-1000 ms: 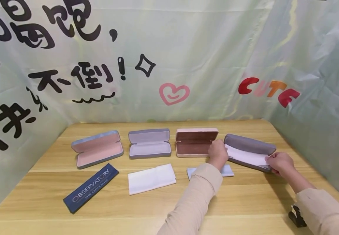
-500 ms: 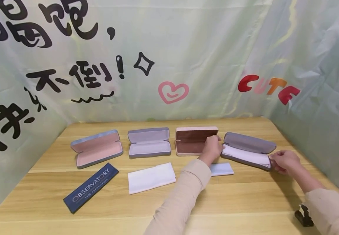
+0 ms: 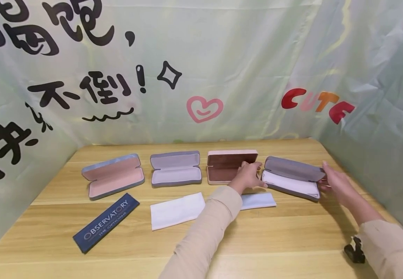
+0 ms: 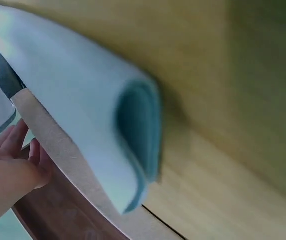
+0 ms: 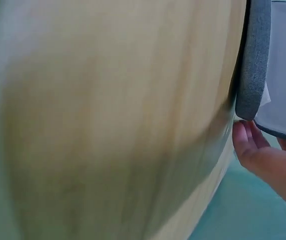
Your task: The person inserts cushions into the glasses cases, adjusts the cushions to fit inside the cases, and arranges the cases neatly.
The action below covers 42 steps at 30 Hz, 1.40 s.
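A grey glasses case (image 3: 293, 169) lies with its lid up at the right of the table, with a folded white cleaning cloth (image 3: 290, 183) inside. At its left end is my left hand (image 3: 246, 177), thumb and fingers spread, in front of the brown-lined glasses case (image 3: 218, 175). My right hand (image 3: 339, 184) is at the grey case's right end; in the right wrist view its fingers (image 5: 250, 137) are at the base's corner and beside the lid. A folded light blue cloth (image 3: 259, 200) lies below my left hand, partly hidden by the sleeve.
Two more open glasses cases, one lavender-lined (image 3: 176, 176) and one pink-lined (image 3: 116, 181), stand to the left. In front lie a white cloth (image 3: 177, 211) and a navy cloth with lettering (image 3: 106, 223). A small black object (image 3: 355, 251) is by the right sleeve. Printed fabric (image 3: 250, 69) encloses the table.
Both hands have drawn off the white cloth, which now lies flatter inside the grey case. The left hand has moved left and spread its fingers; the right has risen beside the lid's end.
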{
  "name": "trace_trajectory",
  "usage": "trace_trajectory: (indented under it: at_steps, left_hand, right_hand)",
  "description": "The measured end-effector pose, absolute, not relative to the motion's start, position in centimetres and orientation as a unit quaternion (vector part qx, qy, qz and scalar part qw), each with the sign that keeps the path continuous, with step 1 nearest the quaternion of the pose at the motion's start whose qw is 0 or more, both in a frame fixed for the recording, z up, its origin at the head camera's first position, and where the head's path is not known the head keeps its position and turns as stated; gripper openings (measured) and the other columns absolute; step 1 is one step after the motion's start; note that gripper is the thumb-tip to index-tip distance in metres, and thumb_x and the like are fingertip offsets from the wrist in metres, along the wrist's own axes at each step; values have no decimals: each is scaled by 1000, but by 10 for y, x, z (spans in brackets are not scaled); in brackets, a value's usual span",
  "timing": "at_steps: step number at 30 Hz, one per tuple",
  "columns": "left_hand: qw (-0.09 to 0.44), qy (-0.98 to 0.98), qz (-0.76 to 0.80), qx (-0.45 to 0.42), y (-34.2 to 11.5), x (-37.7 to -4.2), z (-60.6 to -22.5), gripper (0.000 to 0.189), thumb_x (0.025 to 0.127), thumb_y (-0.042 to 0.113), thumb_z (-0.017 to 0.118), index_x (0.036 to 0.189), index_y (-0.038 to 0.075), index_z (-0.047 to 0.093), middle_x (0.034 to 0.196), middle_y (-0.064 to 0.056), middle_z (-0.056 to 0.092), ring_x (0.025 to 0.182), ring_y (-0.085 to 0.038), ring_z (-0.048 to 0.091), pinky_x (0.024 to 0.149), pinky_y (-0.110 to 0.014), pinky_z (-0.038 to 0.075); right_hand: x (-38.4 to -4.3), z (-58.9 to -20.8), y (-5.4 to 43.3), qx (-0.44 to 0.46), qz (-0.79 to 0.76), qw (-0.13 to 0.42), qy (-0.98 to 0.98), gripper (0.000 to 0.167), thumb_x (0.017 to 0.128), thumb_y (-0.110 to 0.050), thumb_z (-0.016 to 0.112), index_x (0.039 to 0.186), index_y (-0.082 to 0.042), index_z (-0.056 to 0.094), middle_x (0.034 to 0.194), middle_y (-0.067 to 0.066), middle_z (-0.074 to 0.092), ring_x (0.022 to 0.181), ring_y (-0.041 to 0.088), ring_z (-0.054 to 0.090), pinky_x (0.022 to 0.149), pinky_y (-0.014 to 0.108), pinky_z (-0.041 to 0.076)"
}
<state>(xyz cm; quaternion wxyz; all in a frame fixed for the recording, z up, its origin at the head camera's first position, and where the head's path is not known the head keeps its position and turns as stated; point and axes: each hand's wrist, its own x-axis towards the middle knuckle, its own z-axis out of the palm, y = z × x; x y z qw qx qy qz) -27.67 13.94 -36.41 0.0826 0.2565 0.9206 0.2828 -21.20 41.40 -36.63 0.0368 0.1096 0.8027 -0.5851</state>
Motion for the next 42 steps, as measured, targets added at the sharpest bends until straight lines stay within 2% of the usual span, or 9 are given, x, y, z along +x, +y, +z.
trace_trajectory:
  at_steps: [3,6,10,18,22,28,32,35,42]
  left_hand:
    - [100,926,270,245,140,-278,-364,73,75,33,77,139,19,44,114,5,65,125,-19,36,105,-31,31]
    - [115,930,260,233,141,-277,-365,73,74,33,78,138,21,45,122,5,61,124,-19,35,104,-31,31]
    - [116,930,257,237,145,-277,-364,73,73,31,79,137,22,46,133,7,53,123,-18,34,101,-29,31]
    - [112,936,243,228,152,-278,-359,71,73,32,78,137,27,46,130,10,54,118,-15,35,95,-25,34]
    - [115,933,249,232,153,-281,-360,75,72,34,79,138,26,44,130,9,54,121,-16,34,101,-29,31]
    - [135,925,274,226,149,-286,-365,78,71,30,80,139,26,43,129,9,55,124,-19,33,104,-33,30]
    - [140,923,278,225,149,-287,-365,79,70,29,81,139,26,43,130,9,56,124,-20,33,103,-33,31]
    - [135,924,274,228,149,-287,-364,79,70,29,81,139,25,43,130,9,56,124,-21,34,102,-33,32]
    - [138,925,260,239,150,-286,-362,80,71,31,80,140,26,40,135,9,51,126,-19,34,101,-31,31]
  right_hand:
    - [-213,-365,405,85,-542,62,834,73,96,-52,18,134,10,26,84,-11,47,73,-2,47,66,18,46]
    - [-214,-365,399,67,-517,89,849,79,97,-50,15,138,17,6,91,-7,41,75,1,43,67,19,43]
    - [-215,-363,401,51,-508,104,853,79,98,-50,16,138,16,7,94,-6,40,77,3,43,69,19,42]
    - [-214,-358,408,38,-504,109,856,80,98,-48,22,139,19,3,96,-2,40,76,2,45,69,20,45]
    - [-214,-358,409,34,-515,112,849,80,98,-46,24,138,19,3,98,-1,38,75,2,45,69,20,45]
    - [-215,-357,408,22,-533,117,838,73,98,-44,30,138,15,13,96,-4,39,75,3,45,69,20,44]
    - [-215,-355,410,19,-556,121,822,36,98,-40,37,120,-12,44,93,-5,40,75,4,45,69,20,44]
    - [-214,-353,412,18,-566,119,816,13,98,-37,40,99,-27,48,92,-5,41,75,4,46,69,20,44]
    - [-214,-353,413,13,-545,122,829,25,98,-37,39,110,-15,45,99,-5,40,80,2,46,72,20,44]
